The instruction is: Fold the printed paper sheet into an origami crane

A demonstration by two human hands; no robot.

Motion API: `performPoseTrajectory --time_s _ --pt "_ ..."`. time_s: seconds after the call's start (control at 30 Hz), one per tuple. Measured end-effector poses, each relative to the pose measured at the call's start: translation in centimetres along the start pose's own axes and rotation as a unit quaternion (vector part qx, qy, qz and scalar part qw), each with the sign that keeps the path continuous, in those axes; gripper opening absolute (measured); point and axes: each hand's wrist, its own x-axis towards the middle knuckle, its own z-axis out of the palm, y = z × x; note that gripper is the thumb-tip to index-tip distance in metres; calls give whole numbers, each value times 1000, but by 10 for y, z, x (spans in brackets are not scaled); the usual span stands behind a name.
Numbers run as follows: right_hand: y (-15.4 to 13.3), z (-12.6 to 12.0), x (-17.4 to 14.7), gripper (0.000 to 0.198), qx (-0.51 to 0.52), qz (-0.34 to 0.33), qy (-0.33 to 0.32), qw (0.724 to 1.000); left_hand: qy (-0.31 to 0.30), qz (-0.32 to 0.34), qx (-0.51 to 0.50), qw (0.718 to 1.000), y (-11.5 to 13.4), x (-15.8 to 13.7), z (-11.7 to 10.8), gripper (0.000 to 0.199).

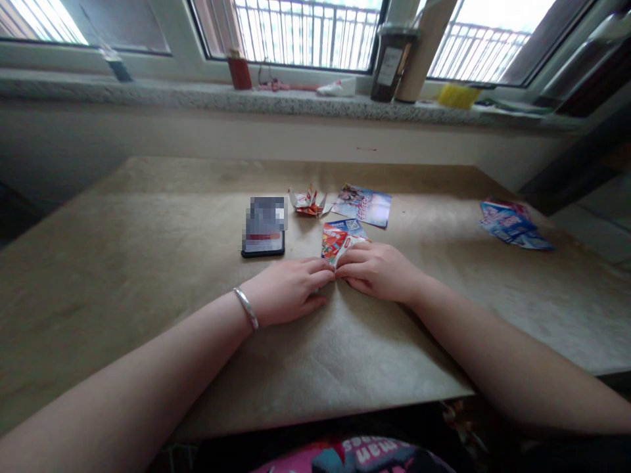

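Note:
A colourful printed sheet of paper (334,242), partly folded, lies on the table in front of me. My left hand (290,289), with a silver bangle at the wrist, has its fingers closed at the paper's near left corner. My right hand (379,270) covers the near right part, its fingertips pressed on the paper and meeting the left fingertips. The paper's near edge is hidden under the fingers. Just beyond it stands a folded paper crane (310,202). To the left of the crane lies a phone (264,226) with a blurred screen.
Behind the folded paper lies a flat printed sheet (365,205). A pile of blue and red printed papers (515,225) rests at the right of the table (148,276). On the stone windowsill (172,95) stand a dark lidded container (389,66), a red box (239,71) and a yellow item (458,96).

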Motion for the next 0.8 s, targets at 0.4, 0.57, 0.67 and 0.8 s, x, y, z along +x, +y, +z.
performPoseTrajectory --time_s 0.4,0.57,0.67,0.8 --pt "4 -3 2 21 -19 -25 -19 999 8 4 3 1000 2 1 -3 32" --pt "9 -3 -2 22 -22 -16 -11 1000 12 8 10 1000 2 2 -3 30" --pt "12 -4 -4 21 -34 -7 -12 999 8 7 10 1000 3 2 -4 30" --pt "14 -5 -6 20 -31 -3 -10 999 10 5 8 1000 3 2 -4 30"
